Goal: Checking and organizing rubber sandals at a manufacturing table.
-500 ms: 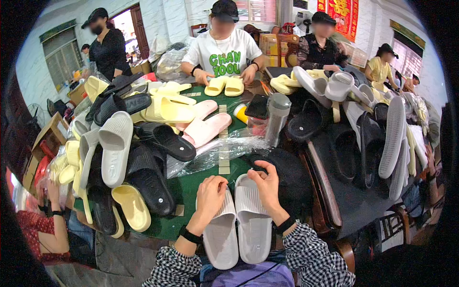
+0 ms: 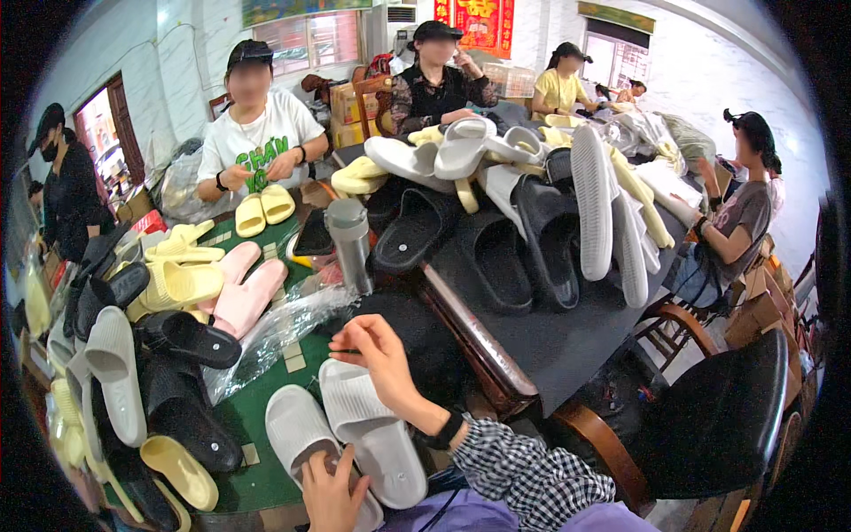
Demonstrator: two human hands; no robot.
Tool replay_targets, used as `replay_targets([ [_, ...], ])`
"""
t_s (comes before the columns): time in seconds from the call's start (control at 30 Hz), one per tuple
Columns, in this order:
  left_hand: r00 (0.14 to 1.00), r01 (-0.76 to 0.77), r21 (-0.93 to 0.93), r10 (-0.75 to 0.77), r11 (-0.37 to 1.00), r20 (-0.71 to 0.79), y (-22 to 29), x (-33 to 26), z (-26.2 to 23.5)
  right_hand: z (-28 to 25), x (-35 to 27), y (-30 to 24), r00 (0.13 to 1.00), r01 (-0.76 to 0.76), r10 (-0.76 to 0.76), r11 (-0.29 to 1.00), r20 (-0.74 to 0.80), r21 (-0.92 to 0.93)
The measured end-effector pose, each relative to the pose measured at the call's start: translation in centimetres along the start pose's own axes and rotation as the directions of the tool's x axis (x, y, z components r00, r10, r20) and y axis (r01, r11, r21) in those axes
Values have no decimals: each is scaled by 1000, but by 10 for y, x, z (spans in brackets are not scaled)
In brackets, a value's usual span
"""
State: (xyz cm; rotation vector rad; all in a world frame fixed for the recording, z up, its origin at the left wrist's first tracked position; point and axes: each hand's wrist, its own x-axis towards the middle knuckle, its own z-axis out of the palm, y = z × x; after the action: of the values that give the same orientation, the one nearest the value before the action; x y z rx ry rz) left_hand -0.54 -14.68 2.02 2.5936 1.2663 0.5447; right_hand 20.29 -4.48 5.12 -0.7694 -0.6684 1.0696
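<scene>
right hand (image 2: 383, 356) has lifted off the grey slippers (image 2: 341, 434); left hand (image 2: 332, 489) stays.

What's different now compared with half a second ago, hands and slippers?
The view swung to the right. The left hand dropped onto the heel of the left grey slipper; the right hand stayed raised past the toe of the right grey slipper, fingers curled by the black bag. The grey pair stayed side by side on the green table.

Bright daylight from the windows (image 2: 306, 40), soft shadows, heavy fisheye bending and dark vignette at the rim.
</scene>
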Motion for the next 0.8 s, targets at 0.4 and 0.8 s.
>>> replay_targets([
  [0.4, 990, -125, 19, 126, 992, -61, -12, 0, 7, -91, -134, -230, -173, 395, -953, -298, 248, -869],
  [0.8, 995, -18, 146, 4, 989, 95, -13, 28, 19, -254, -68, -324, 468, -202, -880, -192, 77, -960],
])
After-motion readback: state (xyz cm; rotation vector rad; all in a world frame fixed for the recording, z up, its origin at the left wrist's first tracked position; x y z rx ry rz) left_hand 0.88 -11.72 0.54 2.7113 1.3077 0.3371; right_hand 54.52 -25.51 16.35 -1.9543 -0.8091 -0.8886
